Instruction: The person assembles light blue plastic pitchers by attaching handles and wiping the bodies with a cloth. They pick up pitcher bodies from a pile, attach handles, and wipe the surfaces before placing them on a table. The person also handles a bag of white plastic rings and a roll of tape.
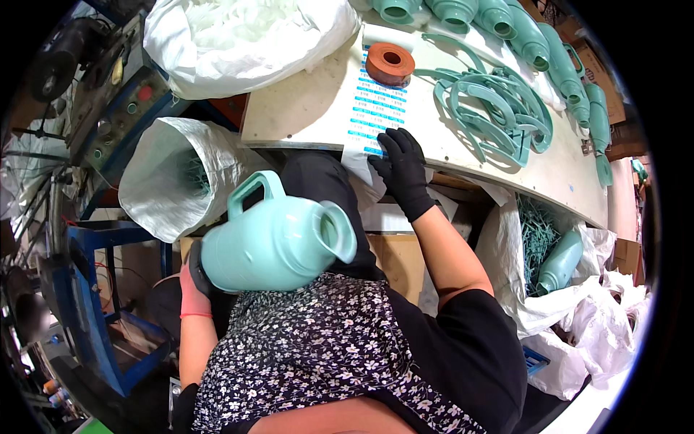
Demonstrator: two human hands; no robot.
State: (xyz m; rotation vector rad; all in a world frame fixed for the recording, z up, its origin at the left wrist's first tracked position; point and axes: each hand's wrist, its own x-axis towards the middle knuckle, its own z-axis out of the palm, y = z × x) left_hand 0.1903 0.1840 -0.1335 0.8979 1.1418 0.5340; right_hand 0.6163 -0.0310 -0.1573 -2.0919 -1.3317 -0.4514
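My left hand point(194, 283), in a pink and black glove, grips the base end of a teal plastic jug point(264, 242). The jug lies tilted over my lap, its spout to the right and its handle upward. In a black glove, my right hand point(402, 168) rests at the table's front edge, fingers apart, on a strip of blue-and-white labels point(378, 116). The strip hangs over the edge below that hand. On the strip's far part sits a brown tape roll point(390, 64). Whether a label is between the right fingertips is too small to tell.
Teal handles point(491, 108) lie heaped on the right of the table point(303, 119), with several teal jug bodies point(531, 47) behind. White sacks point(163, 181) stand left of the table; another sack point(499, 253) at right holds teal scraps and a jug body. A blue metal frame point(108, 311) stands at left.
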